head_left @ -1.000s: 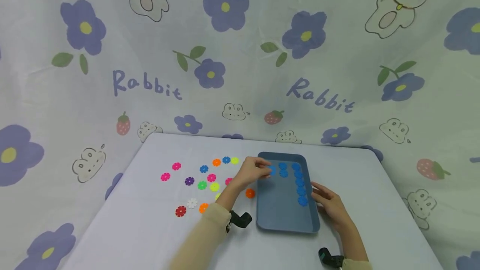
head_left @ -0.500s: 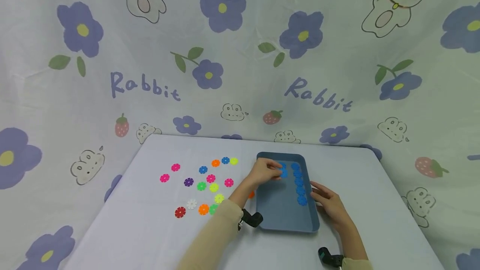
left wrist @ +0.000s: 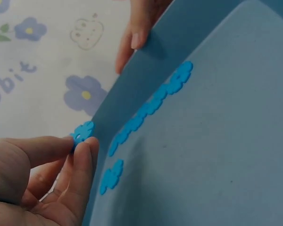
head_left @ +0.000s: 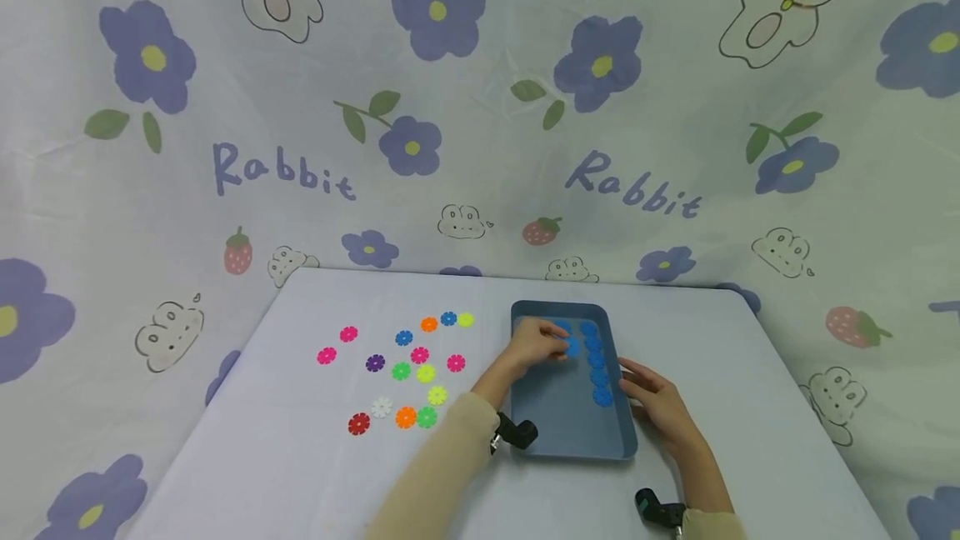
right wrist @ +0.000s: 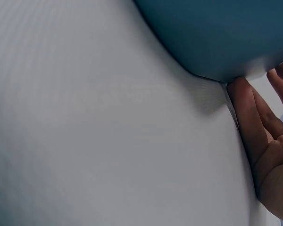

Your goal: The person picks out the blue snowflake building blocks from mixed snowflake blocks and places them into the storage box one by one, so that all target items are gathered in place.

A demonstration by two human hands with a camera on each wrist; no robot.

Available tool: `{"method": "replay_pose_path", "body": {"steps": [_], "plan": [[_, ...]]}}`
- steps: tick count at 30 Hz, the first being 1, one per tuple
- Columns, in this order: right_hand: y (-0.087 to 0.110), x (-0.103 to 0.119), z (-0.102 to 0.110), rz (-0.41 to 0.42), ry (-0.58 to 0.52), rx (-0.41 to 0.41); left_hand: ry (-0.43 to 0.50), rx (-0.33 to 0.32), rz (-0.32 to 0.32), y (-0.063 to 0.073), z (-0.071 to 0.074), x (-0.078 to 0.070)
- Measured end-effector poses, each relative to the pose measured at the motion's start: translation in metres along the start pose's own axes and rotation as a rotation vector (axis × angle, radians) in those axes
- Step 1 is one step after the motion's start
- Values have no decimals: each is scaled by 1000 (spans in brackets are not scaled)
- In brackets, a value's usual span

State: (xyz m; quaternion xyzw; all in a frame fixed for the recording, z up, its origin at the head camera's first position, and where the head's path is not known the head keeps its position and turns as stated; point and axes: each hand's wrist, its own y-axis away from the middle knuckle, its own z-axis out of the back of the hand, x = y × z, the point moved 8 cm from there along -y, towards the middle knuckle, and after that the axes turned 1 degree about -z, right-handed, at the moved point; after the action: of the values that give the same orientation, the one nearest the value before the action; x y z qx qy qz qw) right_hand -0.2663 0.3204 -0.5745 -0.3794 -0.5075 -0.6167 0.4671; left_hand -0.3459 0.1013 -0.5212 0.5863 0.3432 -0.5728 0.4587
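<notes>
My left hand [head_left: 534,345] is over the far part of the grey-blue tray [head_left: 562,427]. In the left wrist view its thumb and fingers pinch a blue snowflake disc [left wrist: 83,133], held above the tray floor. Along the tray's right wall runs a row of several blue snowflake discs [head_left: 597,359]. Beside that row lies a short second line of blue discs [left wrist: 112,177], partly covered by my left hand in the head view. My right hand [head_left: 663,408] is at the tray's right side, its fingertips touching the outer wall.
Left of the tray, loose discs lie scattered on the white table [head_left: 247,440]: pink discs [head_left: 327,355], a purple disc [head_left: 375,363], a red disc [head_left: 358,423], a white disc [head_left: 382,407] and others. Two blue discs are among them. A patterned cloth [head_left: 480,107] hangs behind.
My left hand, with the blue disc, has moved right from the tray's left edge to the short second line of discs. My right hand stays at the tray's side.
</notes>
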Motion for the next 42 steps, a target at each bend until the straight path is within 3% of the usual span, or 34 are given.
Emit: {"method": "replay_pose_path", "body": {"steps": [14, 28, 42], "plan": [[0, 4, 0, -3, -5, -5, -9, -25, 30, -8, -7, 21], [-1, 4, 0, -1, -3, 7, -17, -44, 38, -7, -9, 28], [0, 3, -1, -2, -4, 1, -85, -117, 54, -3, -5, 29]]}}
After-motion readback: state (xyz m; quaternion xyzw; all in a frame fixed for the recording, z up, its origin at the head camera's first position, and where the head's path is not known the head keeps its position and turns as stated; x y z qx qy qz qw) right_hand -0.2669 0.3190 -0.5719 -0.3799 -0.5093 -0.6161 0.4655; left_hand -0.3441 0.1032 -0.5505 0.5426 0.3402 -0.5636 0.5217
